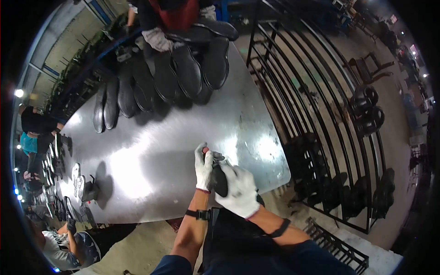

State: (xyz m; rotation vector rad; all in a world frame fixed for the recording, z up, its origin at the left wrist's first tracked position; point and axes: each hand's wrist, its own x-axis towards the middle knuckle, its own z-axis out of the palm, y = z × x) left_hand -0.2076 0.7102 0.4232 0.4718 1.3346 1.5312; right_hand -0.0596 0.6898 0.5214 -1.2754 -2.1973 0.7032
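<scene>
In white gloves, my two hands meet low over the near edge of a metal table. My left hand (204,167) is closed, its fingers curled against a black, rounded piece (220,181) that looks like a shoe or a sole. A small reddish spot shows at its fingertips; I cannot tell whether it is bare skin or an object. My right hand (239,189), slightly blurred, wraps the same black piece from the right and hides much of it. Black shoe soles (185,73) lie in a row along the table's far side.
The shiny metal table (183,160) spreads ahead and left. A black tubular rack (316,101) stands to the right, with black shoes (337,188) on its lower part. Across the table a person's gloved hand (156,40) touches the soles. Another person (68,247) works at lower left.
</scene>
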